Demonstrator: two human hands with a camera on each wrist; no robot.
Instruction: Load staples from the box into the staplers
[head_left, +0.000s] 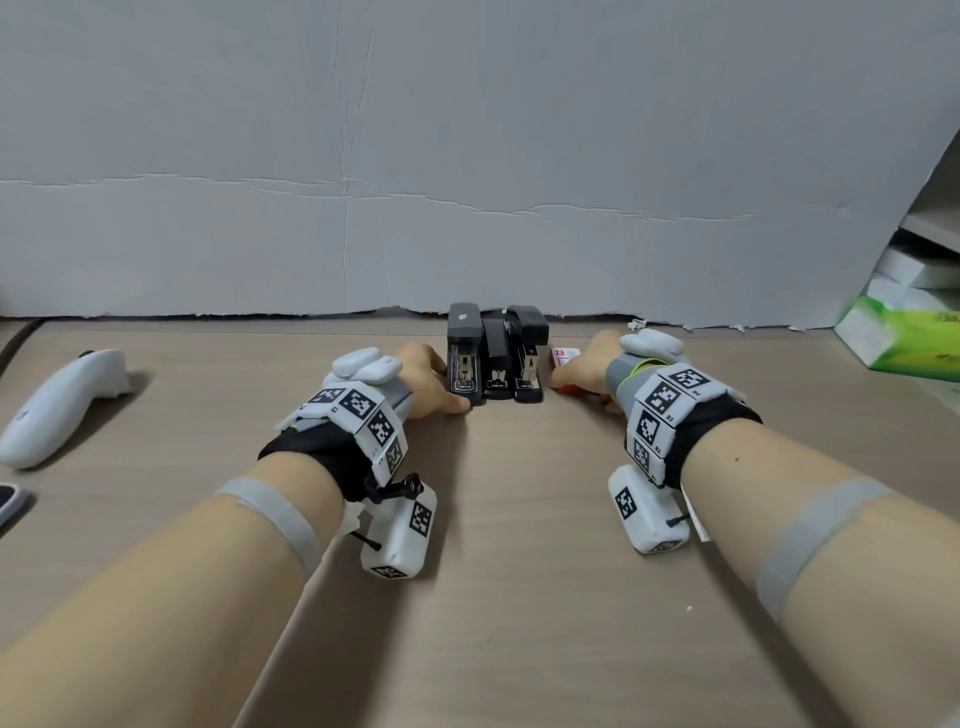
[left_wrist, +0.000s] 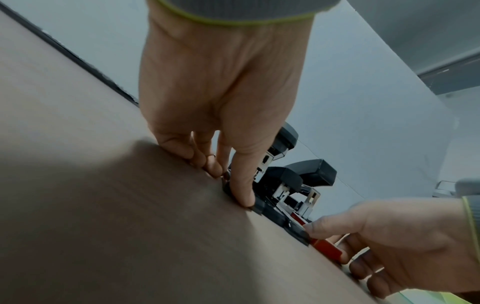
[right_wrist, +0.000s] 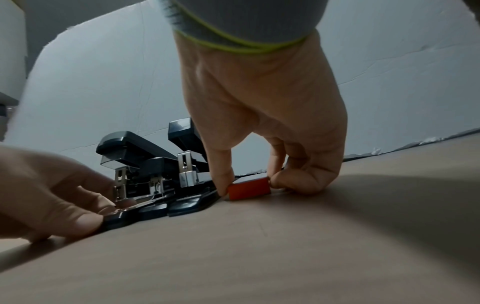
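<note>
Three black staplers stand side by side at the back of the desk, lids raised: left stapler (head_left: 464, 353), middle stapler (head_left: 497, 364), right stapler (head_left: 529, 358). My left hand (head_left: 431, 384) grips the left stapler's base (right_wrist: 122, 218), with the thumb (left_wrist: 242, 195) at its front corner and the fingers curled along its left side. A small red staple box (head_left: 566, 356) lies on the desk just right of the staplers. My right hand (head_left: 582, 376) pinches the red staple box (right_wrist: 249, 189) between thumb and curled fingers. The box looks closed.
A white controller (head_left: 57, 405) lies at the far left of the wooden desk (head_left: 493, 519), with a dark device (head_left: 8, 499) at the left edge. A green tissue pack (head_left: 898, 338) and white boxes (head_left: 914, 270) sit at the right. Grey paper (head_left: 467, 156) backs the desk.
</note>
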